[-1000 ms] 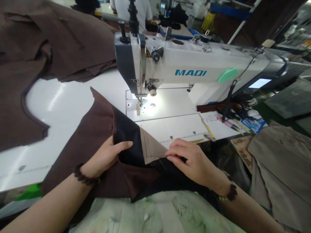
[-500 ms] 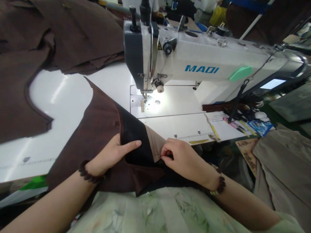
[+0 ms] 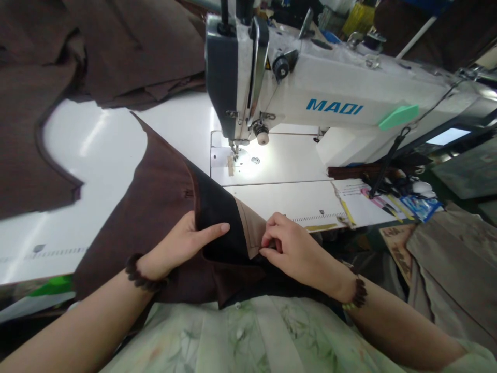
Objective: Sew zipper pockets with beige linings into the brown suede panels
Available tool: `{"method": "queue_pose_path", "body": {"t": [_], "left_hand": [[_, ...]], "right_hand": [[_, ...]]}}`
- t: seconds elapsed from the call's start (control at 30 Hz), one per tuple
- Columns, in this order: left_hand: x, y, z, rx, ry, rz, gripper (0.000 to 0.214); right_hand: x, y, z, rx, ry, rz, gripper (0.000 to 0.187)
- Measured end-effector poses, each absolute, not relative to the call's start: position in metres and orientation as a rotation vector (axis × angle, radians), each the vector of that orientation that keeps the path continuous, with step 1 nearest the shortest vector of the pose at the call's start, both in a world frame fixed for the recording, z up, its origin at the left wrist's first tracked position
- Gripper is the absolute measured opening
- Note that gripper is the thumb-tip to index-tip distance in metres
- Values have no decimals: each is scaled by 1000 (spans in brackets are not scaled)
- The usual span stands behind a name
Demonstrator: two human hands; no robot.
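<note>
A brown garment piece (image 3: 159, 191) with black lining (image 3: 217, 217) and a tan patch (image 3: 252, 225) lies over the front edge of the white table (image 3: 116, 145). My left hand (image 3: 182, 246) grips the garment's folded edge, thumb on the black lining and fingers underneath. My right hand (image 3: 293, 246) is closed, pinching the lower edge of the tan patch. A white MAQI sewing machine (image 3: 334, 98) stands behind, its lit needle and presser foot (image 3: 234, 151) a short way beyond the fabric.
More brown fabric (image 3: 77, 57) is piled at the table's back left. A printed ruler strip (image 3: 318, 215) runs along the table front. Scissors, tools and packets (image 3: 392, 199) lie at the right under the machine arm. Grey-tan cloth (image 3: 454, 259) hangs at the far right.
My right hand has gone from resting flat on the fabric to a closed pinch on the tan patch and shifted slightly left. The view has tilted closer to the machine.
</note>
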State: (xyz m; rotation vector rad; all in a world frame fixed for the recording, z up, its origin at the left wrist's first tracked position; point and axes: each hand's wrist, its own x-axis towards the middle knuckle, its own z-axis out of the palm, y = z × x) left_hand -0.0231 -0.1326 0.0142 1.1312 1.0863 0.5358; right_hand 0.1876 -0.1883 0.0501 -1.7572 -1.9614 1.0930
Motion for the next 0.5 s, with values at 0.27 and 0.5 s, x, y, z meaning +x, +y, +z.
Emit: {"method": "queue_pose_path", "body": {"t": [0.27, 0.5], "left_hand": [[-24, -133, 12, 1105, 1088, 570, 42], [-22, -133, 12, 1072, 1109, 602, 45]], "right_hand": [[195, -181, 51, -1538, -1660, 1551, 5], [198, -183, 55, -1365, -1257, 1957, 14]]}}
